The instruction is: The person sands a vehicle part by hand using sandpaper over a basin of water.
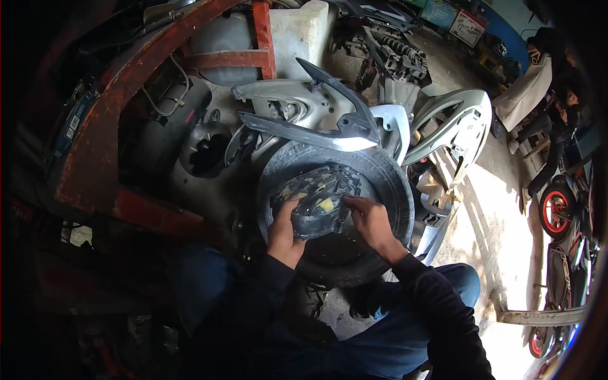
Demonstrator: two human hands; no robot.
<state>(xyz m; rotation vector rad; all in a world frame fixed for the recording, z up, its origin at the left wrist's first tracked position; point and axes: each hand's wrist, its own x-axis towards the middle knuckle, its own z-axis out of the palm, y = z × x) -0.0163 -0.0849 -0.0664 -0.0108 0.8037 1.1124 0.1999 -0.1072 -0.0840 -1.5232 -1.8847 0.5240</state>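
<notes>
A dark, scuffed part (316, 201) with yellowish patches is held over a large black round tub (400, 209). My left hand (286, 235) grips its lower left edge, the thumb on top and the other fingers hidden beneath. At the right side of the part, my right hand (373, 227) has its fingers bent and pressed together at the edge; what lies between them is too small to make out. Just beyond the part, a long dark grey fairing piece (297, 132) lies across the tub's far rim.
Silver body panels (453, 120) lie beyond the tub. A red metal frame (95, 145) and a dark cylinder (168, 126) stand at left. At right are a motorcycle wheel with a red rim (556, 210) and a seated person (557, 120). Shock absorbers (399, 47) lie farther back.
</notes>
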